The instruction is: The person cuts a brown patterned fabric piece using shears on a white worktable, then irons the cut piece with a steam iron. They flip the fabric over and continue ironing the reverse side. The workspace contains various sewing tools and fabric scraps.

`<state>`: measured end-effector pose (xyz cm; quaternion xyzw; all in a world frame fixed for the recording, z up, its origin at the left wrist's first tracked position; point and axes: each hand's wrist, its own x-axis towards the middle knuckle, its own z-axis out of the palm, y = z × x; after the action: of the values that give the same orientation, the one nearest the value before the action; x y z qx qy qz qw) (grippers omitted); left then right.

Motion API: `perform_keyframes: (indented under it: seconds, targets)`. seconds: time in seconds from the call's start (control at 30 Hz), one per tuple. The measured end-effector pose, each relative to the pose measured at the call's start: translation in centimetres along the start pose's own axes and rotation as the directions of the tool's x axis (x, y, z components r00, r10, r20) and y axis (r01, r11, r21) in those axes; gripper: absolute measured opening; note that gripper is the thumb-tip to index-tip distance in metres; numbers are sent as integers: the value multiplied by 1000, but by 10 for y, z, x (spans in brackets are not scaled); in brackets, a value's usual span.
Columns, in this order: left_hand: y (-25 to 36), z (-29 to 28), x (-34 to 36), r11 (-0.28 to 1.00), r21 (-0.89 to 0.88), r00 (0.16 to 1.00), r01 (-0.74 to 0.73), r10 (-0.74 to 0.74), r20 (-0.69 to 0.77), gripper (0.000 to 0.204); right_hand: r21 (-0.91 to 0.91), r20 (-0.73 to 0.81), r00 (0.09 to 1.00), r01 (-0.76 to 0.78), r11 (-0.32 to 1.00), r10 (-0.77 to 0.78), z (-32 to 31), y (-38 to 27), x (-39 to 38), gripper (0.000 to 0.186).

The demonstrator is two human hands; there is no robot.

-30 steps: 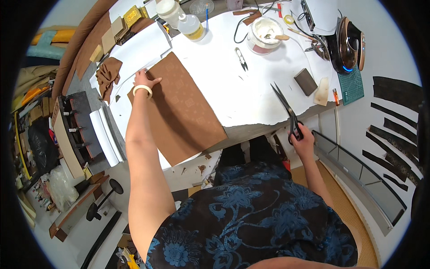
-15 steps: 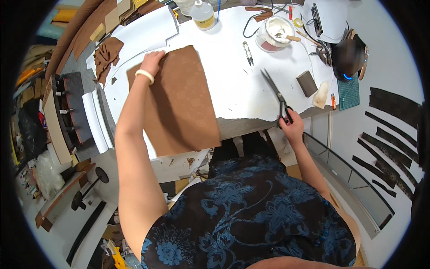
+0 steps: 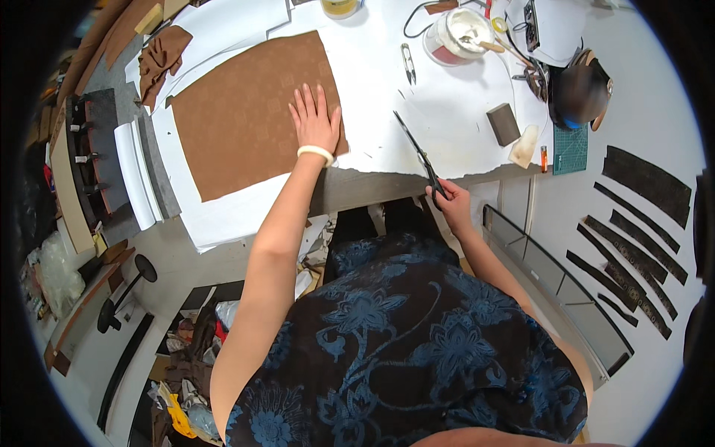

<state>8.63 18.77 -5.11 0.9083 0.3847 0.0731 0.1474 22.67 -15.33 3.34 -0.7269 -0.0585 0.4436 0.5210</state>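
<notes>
A large brown sheet of leather-like material lies flat on white paper at the left of the table. My left hand rests on its right side, palm down with the fingers spread. At the table's front edge, my right hand grips the black handles of a pair of scissors. Their blades look closed and point away from me, to the left, over the paper. A gap of white paper separates the scissors from the brown sheet.
Beyond the scissors are small thread snips and a tub of white paste with a wooden-handled tool. A dark block, an orange lighter and a green cutting mat sit at the right. Crumpled brown cloth lies far left.
The brown sheet has been laid flat, farther from me and to the left. My left hand has moved from its far edge to its right side. The scissors have shifted slightly left.
</notes>
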Motion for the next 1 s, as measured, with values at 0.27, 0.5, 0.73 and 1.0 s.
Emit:
perform_keyframes:
  seconds: [0.27, 0.5, 0.73, 1.0]
  targets:
    - [42, -40, -71, -92, -828, 580, 553, -670, 462, 11, 116, 163, 956, -265, 957, 244, 14, 11, -26, 31]
    - [59, -18, -73, -796, -384, 200, 468, -327, 923, 26, 186, 262, 923, -336, 924, 283, 34, 13, -39, 33]
    - [78, 0, -64, -779, -433, 278, 454, -338, 899, 18, 242, 248, 929, -335, 911, 276, 52, 13, -46, 34]
    - [96, 3, -59, -764, -469, 315, 444, -357, 880, 27, 245, 159, 962, -257, 935, 223, 62, 5, -57, 32]
